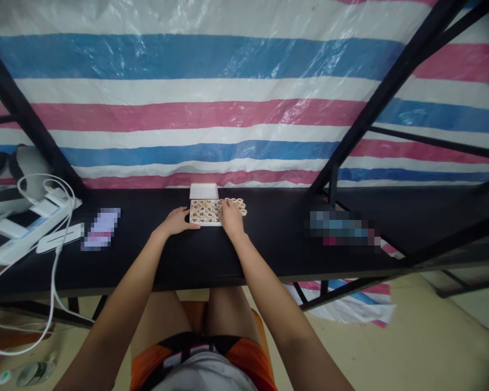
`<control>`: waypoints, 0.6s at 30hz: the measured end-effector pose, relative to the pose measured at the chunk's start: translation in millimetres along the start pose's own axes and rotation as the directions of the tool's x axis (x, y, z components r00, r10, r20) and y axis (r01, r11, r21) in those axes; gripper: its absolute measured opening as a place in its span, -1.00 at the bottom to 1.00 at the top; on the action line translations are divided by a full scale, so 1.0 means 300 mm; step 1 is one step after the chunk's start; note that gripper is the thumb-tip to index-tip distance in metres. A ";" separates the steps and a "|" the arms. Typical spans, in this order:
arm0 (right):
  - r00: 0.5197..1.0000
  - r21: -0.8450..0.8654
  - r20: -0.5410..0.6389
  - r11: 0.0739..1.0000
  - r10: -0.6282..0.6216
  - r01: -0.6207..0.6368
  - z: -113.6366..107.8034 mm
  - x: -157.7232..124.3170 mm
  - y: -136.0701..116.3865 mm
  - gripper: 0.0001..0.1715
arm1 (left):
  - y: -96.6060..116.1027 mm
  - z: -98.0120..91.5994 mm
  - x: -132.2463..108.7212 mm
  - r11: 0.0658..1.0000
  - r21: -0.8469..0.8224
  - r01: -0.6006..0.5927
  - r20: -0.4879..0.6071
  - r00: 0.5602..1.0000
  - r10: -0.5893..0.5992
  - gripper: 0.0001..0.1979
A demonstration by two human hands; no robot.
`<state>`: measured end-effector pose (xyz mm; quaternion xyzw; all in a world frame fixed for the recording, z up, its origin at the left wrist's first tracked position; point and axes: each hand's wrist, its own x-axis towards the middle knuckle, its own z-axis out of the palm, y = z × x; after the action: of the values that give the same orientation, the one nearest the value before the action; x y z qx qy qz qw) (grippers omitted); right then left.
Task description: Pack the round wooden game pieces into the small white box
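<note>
A shallow white box [206, 224] on the black table holds rows of round xiangqi pieces [202, 210] marked with red and black characters. My left hand [176, 222] grips the box at its left end, the thumb along the near edge and the fingers at the far corner. Over the right end of the box is my right hand [231, 218], its fingers bent down and together among the pieces; whatever they hold is hidden. Just right of that hand, several loose xiangqi pieces [242, 207] lie grouped together. Behind the box sits a white lid [204, 191].
Left on the table [212, 260] lie a blurred-out phone-like item [101, 229], a white flat device [61, 238] and white cables [54, 271]. A pixelated object [342, 227] is at the right. Black frame bars [362, 122] and striped sheeting [207, 117] stand behind.
</note>
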<state>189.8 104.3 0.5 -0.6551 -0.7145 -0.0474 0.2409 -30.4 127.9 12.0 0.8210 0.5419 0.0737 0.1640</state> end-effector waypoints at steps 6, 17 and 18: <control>0.998 -0.127 0.047 0.992 0.029 -0.023 -0.035 -0.016 -0.030 -0.53 | 0.006 -0.003 -0.002 1.000 0.003 0.011 0.008 1.000 -0.011 -0.04; 0.993 -0.095 0.107 0.995 0.048 -0.038 -0.027 -0.012 -0.025 -0.57 | 0.047 -0.038 -0.037 0.993 -0.116 0.018 -0.037 0.999 -0.022 -0.05; 0.993 -0.092 0.112 0.995 0.042 -0.032 -0.029 -0.013 -0.026 -0.58 | 0.046 -0.038 -0.036 0.994 -0.107 0.036 -0.030 0.999 -0.039 -0.05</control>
<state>184.9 96.4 8.6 -0.6800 -0.7120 -0.0376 0.1707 -26.1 115.2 28.0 0.7995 0.5551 0.1124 0.2000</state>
